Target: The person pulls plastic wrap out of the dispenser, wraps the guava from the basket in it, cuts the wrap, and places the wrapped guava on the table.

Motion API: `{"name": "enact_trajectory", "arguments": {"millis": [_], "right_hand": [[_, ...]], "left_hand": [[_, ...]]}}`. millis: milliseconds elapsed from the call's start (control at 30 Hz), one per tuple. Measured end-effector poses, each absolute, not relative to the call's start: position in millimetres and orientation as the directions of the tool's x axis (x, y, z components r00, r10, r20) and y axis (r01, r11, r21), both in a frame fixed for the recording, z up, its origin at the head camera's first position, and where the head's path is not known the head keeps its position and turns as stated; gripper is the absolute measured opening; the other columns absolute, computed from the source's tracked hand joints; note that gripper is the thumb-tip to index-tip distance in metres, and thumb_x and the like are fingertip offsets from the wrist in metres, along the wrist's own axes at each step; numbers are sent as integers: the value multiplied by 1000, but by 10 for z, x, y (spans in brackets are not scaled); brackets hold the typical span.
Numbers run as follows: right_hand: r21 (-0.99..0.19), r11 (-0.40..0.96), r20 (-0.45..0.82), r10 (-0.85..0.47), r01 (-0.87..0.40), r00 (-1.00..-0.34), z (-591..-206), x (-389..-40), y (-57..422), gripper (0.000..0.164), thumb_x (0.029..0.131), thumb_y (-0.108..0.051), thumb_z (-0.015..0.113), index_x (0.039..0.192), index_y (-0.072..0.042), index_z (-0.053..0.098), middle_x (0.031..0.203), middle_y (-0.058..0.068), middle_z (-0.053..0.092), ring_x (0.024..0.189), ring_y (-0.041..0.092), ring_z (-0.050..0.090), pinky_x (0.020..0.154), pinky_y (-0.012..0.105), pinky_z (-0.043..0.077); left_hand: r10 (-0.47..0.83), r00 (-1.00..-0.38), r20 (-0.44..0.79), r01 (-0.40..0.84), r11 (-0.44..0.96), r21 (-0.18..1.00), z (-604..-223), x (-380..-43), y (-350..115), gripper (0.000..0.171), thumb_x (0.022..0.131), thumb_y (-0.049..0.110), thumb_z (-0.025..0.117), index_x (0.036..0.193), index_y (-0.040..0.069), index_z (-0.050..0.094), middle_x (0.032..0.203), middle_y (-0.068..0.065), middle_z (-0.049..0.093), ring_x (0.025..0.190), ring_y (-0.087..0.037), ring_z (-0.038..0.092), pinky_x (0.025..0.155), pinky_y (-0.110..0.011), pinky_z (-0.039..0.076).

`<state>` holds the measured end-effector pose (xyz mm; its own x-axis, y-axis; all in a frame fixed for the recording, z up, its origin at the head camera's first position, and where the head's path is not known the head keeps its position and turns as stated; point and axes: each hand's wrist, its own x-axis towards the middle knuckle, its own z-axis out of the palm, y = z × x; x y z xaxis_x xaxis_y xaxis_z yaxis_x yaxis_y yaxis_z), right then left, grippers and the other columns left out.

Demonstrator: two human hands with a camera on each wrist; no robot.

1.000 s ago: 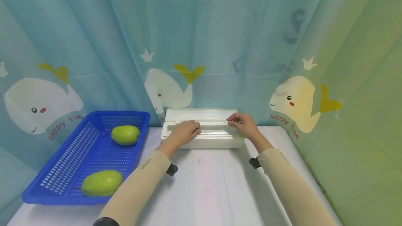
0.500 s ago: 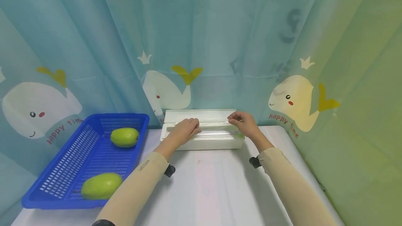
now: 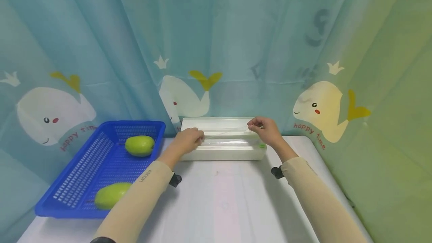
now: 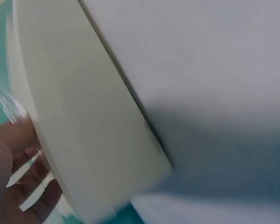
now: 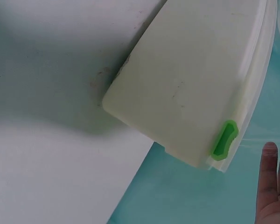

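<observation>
In the head view a white cling film box (image 3: pixel 224 155) stands at the back of the table with its lid (image 3: pixel 217 123) raised. A clear sheet of cling film (image 3: pixel 226 133) stretches between my two hands above the roll. My left hand (image 3: pixel 185 141) pinches its left part over the box's left end; the left wrist view shows the film (image 4: pixel 11 105) at the thumb. My right hand (image 3: pixel 266 130) pinches the film's right corner, slightly higher. A green slider cutter (image 5: pixel 225 140) sits on the box's right end, just below the right hand.
A blue plastic basket (image 3: pixel 60 179) at the left holds two green, mango-like fruits, one at the back (image 3: pixel 139 146) and one at the front (image 3: pixel 111 195), partly behind the left sleeve. A whale-print curtain (image 3: pixel 233 48) hangs directly behind the box. White cloth (image 3: pixel 222 198) covers the table.
My left hand has slid left along the box, from near its middle to its left end. The film edge is now lifted and slants up to the right hand, which has barely moved.
</observation>
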<state>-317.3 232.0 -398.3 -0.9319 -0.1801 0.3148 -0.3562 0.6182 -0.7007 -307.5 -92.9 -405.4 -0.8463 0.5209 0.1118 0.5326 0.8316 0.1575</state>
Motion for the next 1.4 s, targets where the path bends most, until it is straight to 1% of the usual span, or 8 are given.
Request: {"name": "enact_trajectory", "arguments": {"millis": [67, 267, 433, 533, 733, 967, 1133, 1400], "right_hand": [[-701, 620, 312, -179, -353, -933, -3972, -3164, 2320, 11, 95, -17, 69, 100, -8, 73, 98, 7, 73, 87, 21, 63, 72, 36, 49], [-696, 626, 305, -184, -351, -934, -3932, -3148, 2313, 11, 95, -16, 68, 100, -8, 73, 98, 7, 72, 86, 21, 62, 71, 36, 49], [-687, 627, 322, -191, -368, -927, -3922, -3133, 2303, 7, 94, -15, 69, 97, -9, 73, 97, 7, 73, 84, 21, 62, 70, 35, 49], [-683, 627, 324, -199, -374, -925, -3919, -3124, 2299, 7, 94, -15, 70, 97, -10, 73, 97, 7, 73, 84, 20, 62, 69, 34, 49], [-671, 643, 319, -201, -370, -926, -3919, -3106, 2348, 7, 94, -15, 70, 97, -10, 73, 97, 7, 72, 86, 21, 63, 72, 36, 50], [-695, 629, 298, -187, -347, -936, -3899, -3081, 2386, 9, 94, -14, 69, 99, -7, 72, 100, 10, 73, 91, 26, 67, 80, 42, 53], [-699, 622, 321, -168, -352, -932, -3897, -3073, 2411, 10, 94, -13, 70, 100, -5, 73, 99, 10, 74, 84, 21, 68, 75, 35, 54], [-696, 635, 344, -117, -337, -932, -3843, -3066, 2402, 10, 93, -15, 71, 98, -7, 74, 100, 9, 75, 82, 19, 69, 70, 27, 55]], "left_hand": [[514, -850, 114, 526, 837, 147, -4027, -3062, -984, 5, 96, 18, 67, 100, 14, 65, 93, -3, 63, 83, -24, 59, 69, -41, 52], [514, -852, 101, 524, 832, 181, -3943, -3081, -1104, 15, 94, 17, 70, 91, 13, 55, 80, 0, 57, 71, -19, 51, 61, -34, 44], [557, -829, 45, 548, 794, 263, -3822, -3069, -1221, 11, 96, 13, 66, 105, 9, 62, 91, -4, 66, 79, -20, 60, 72, -37, 52], [587, -807, 71, 584, 772, 250, -3768, -3047, -1289, 6, 96, 10, 65, 102, 8, 67, 92, -4, 66, 84, -21, 60, 79, -39, 52], [605, -774, 187, 633, 741, 226, -3787, -3046, -1350, 9, 98, 9, 61, 90, 10, 63, 83, -2, 57, 76, -18, 51, 73, -37, 48], [535, -818, 213, 576, 752, 322, -3721, -3036, -1348, 15, 103, 13, 52, 88, 11, 54, 87, -4, 52, 78, -19, 49, 72, -36, 44], [523, -822, 225, 570, 759, 316, -3637, -3035, -1340, 16, 104, 16, 52, 89, 12, 53, 83, -3, 53, 79, -19, 49, 72, -35, 42], [526, -803, 281, 595, 731, 334, -3633, -3039, -1342, 14, 106, 13, 48, 97, 9, 58, 90, -4, 55, 83, -21, 49, 78, -38, 44]]}}
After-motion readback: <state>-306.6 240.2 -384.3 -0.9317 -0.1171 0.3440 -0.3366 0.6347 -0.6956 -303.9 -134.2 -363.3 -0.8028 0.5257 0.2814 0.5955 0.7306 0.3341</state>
